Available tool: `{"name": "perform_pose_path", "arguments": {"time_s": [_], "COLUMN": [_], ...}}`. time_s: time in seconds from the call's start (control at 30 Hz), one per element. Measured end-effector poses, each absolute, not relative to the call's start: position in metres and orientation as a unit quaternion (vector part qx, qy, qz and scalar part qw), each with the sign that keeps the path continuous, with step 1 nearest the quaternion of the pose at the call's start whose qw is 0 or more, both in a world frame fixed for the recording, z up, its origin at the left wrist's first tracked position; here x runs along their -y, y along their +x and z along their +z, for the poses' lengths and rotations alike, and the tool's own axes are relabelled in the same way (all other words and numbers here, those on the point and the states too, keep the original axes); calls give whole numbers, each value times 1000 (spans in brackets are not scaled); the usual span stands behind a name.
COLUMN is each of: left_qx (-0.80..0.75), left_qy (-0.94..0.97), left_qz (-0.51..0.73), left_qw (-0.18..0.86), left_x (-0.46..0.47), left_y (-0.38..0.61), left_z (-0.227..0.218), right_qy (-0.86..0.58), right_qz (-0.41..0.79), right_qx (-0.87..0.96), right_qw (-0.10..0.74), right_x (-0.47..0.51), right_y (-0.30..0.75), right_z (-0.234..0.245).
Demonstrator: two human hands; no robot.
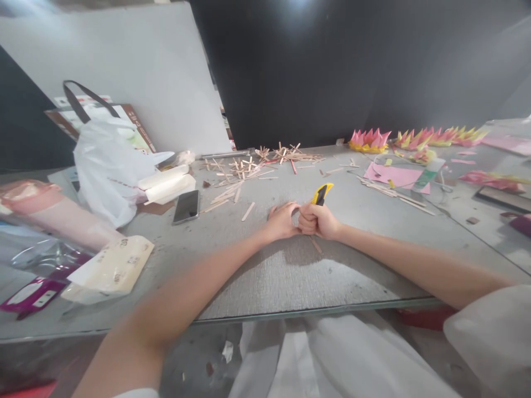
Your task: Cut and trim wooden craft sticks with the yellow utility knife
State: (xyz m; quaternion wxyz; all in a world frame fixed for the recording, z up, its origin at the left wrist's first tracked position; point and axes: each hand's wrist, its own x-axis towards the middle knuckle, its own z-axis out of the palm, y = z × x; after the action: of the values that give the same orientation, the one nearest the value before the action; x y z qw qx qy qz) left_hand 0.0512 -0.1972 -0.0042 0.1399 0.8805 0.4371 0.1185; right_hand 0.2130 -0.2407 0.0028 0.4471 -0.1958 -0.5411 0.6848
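My right hand [317, 221] is closed in a fist around a yellow and black utility knife [322, 193], whose handle sticks up above the fist. My left hand [284, 221] meets it from the left, fingers curled and thumb side touching the right hand's fingers. What the left fingers hold is hidden. Just below the right fist, the end of a thin wooden craft stick [316, 244] shows close to the tabletop. A single loose craft stick [248, 211] lies to the left of my hands.
Behind my hands is a pile of craft sticks [244, 168]. A phone [186, 207], a white plastic bag [103, 166] and a cream packet [118, 268] lie left. To the right are craft sticks [394, 193], pink paper [394, 176] and pink-yellow paper flowers [369, 141]. The table edge [315, 310] is close.
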Motion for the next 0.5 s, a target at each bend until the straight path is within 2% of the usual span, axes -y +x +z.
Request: {"name": "perform_pose_path", "arguments": {"time_s": [0.5], "left_qx": [-434], "left_qy": [868], "left_qz": [145], "left_qw": [194], "left_x": [197], "left_y": [50], "left_z": [-3], "right_qy": [-248], "right_qz": [663], "right_qx": [457], "right_qw": [539], "right_x": [251], "right_y": [222], "right_z": [9]}}
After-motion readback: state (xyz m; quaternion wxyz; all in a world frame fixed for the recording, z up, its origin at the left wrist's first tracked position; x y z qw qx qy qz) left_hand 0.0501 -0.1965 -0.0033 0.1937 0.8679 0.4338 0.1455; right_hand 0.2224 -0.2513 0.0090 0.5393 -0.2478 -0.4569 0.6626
